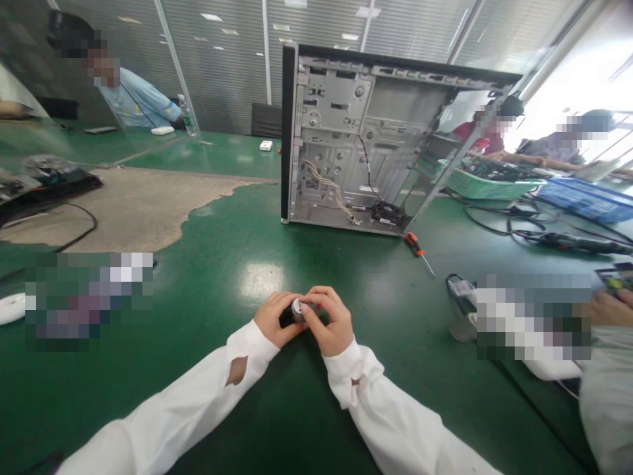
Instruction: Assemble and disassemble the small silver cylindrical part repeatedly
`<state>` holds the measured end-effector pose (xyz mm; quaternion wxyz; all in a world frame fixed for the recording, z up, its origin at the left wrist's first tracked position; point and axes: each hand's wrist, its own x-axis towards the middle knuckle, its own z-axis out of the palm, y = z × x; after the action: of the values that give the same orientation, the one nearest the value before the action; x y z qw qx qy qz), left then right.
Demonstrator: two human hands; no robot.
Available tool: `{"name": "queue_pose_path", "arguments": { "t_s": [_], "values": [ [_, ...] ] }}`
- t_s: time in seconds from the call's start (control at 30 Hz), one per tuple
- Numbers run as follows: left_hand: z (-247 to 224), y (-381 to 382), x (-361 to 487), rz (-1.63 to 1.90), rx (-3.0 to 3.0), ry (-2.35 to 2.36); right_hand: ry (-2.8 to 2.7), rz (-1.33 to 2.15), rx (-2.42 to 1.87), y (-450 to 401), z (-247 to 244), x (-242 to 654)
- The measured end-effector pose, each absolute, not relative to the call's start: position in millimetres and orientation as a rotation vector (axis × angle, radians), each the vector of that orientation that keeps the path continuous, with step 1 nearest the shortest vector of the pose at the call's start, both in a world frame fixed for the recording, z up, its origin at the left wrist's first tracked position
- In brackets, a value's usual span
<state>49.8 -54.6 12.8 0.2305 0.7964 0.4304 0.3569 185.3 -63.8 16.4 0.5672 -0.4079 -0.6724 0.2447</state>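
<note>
Green tabletop (212, 389) spreads before us beneath a wall of glass panels (227, 66), with a person in a light blue shirt (143, 99) near its far left corner and a co-worker's hand (614, 309) over its right side. Toward the near edge, itself out of view, we hold a small black cylinder (295, 313) with a silver end (297, 305) between bare hands. Beyond them stands an open computer case (329, 105), a black fan (388, 212) and loose cables (337, 189) at its base; a red-and-black screwdriver (416, 245) lies just beside its lower right corner.

We judge a slip the likeliest mishap: should one hand relax while the other presses or turns, the cylinder could spin free, drop and roll across the smooth top. Anything small coming loose from the silver end might scatter.

Our left hand (275, 320) wraps its fingers about the black body; our right hand (335, 323) closes thumb and fingertips around the silver end. How hard either squeezes, we cannot tell. White-sleeved forearms slant inward from near left and near right, wrists almost straight, palms turned toward each other.
</note>
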Motion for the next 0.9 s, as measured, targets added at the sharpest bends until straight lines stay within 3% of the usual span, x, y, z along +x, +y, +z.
{"name": "queue_pose_path", "arguments": {
  "t_s": [0.27,0.67,0.9],
  "values": [
    [11.2,-54.8,47.6,0.991,2.184,1.236,-1.563,0.498,-0.97,-66.7,32.2,192.1],
    [-0.7,-56.8,25.7,1.118,1.985,1.381,-2.03,0.359,-1.163,-48.3,-10.3,237.4],
    [0.1,-59.0,19.4,1.088,1.957,1.301,-1.547,0.655,-1.258,-42.0,-12.5,243.8]
  ]
}}
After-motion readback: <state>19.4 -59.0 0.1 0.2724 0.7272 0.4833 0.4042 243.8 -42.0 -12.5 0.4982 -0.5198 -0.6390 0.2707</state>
